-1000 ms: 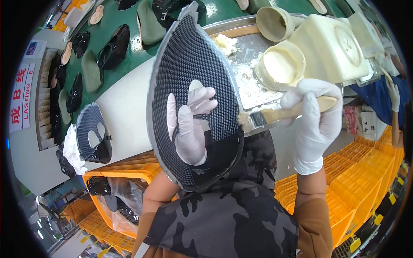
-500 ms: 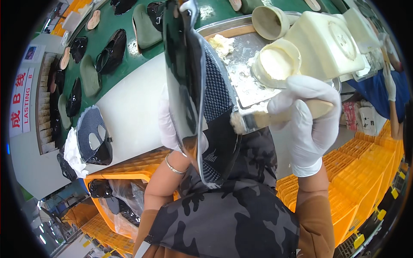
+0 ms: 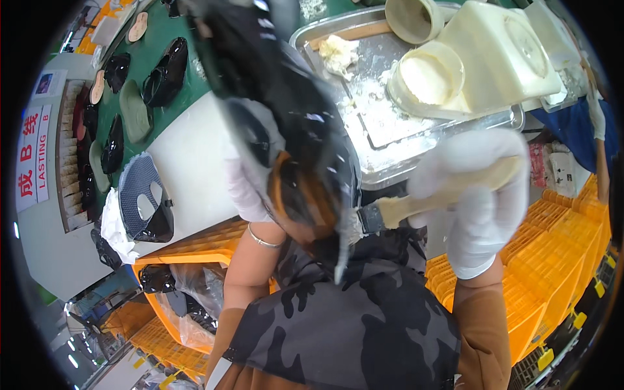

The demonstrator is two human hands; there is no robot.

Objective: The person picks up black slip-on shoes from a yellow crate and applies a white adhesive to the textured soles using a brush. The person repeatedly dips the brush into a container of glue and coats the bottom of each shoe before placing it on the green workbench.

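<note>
One black upper (image 3: pixel 300 117), blurred, held up by the partly hidden left hand (image 3: pixel 242 182), above the apron (image 3: pixel 351 318); one brush (image 3: pixel 394 211), pinched in the right hand (image 3: pixel 473 198), tip at the upper's right edge, contact unclear; apparent step, edge-brushing, next move calling for a steady upper.

I see a tray (image 3: pixel 383 175) ahead on the worker's right, carrying a pot (image 3: pixel 398 97), with a jug (image 3: pixel 504 49) just right of that and a cup (image 3: pixel 413 23) behind. The right grip (image 3: pixel 471 195) has a brush (image 3: pixel 416 207) before the tray; left of it, the left grip (image 3: pixel 244 185) has a shoe upper (image 3: pixel 302 120). Leftward, a spare upper (image 3: pixel 134 179) rests on the surface (image 3: pixel 195 166), shoes (image 3: pixel 164 75) beyond.
</note>
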